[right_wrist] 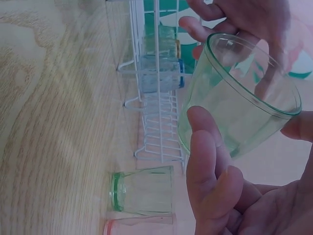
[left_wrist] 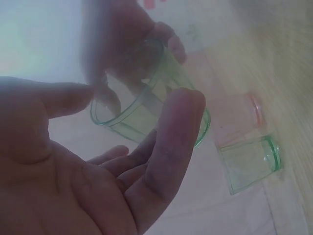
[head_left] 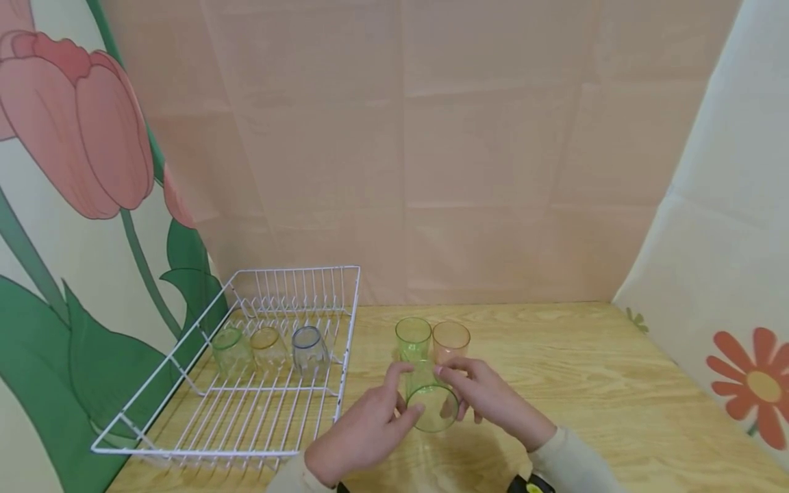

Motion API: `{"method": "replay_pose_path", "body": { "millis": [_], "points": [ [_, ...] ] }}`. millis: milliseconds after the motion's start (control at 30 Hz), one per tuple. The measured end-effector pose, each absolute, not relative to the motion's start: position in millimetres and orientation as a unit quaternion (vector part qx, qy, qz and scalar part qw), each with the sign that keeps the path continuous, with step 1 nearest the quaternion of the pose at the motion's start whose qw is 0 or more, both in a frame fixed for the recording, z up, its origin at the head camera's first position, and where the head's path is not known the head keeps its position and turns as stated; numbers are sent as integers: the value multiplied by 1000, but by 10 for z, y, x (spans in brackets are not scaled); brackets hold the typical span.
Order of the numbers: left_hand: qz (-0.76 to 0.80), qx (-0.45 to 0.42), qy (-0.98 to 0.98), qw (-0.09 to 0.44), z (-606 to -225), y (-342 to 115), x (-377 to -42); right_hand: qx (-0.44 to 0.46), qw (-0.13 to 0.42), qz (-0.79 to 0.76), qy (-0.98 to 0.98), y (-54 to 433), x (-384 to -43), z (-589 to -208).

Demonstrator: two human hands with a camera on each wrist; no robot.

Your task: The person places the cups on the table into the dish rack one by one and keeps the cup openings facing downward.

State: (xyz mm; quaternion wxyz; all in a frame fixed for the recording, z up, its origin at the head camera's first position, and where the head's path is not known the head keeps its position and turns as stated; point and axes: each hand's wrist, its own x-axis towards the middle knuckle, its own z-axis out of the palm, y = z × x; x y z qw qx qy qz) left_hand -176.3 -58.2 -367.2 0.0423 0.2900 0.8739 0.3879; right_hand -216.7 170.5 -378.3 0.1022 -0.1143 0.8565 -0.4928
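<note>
Held green cup (right_wrist: 230,105), one: clear-walled, tilted on its side above the table (head_left: 592,383), mouth turned toward the person. Left hand (head_left: 370,424): lightly clamped on the cup, thumb at the rim, forefinger reaching along the wall toward the base. Right hand (head_left: 493,397): likewise clamped from the opposite side, thumb at the rim, fingertips on the outer wall near the base. Hands stood apart, with the cup between them. Behind, on the wood-grain surface: standing green cup (head_left: 411,337) and orange cup (head_left: 453,339), upright, side by side. To the left: white wire rack (head_left: 203,452), bearing a racked green cup (head_left: 231,355), yellow-ringed cup (head_left: 268,350) and blue-ringed cup (head_left: 310,354) in a row, coloured ends uppermost. Handling note, by judgement: the two-sided hold called for light, matched pressure (smooth walls of this sort would probably slip or spin under uneven fingers), thumbs kept at the lip's edge, and any turning done clear of the upright pair, whose rims sat near the held base and invited a knock.
</note>
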Motion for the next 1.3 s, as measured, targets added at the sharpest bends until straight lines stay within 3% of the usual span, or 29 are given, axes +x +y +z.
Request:
{"method": "replay_pose_path", "body": {
  "millis": [533, 1300],
  "points": [
    [400, 228, 886, 49, -3671, -519, -1772, -121, 81, -478, 866, 1672, -2072, -3754],
    [414, 249, 874, 52, -3714, -538, -1761, -136, 66, -463, 873, 1686, -2060, -3743]
  ]
}}
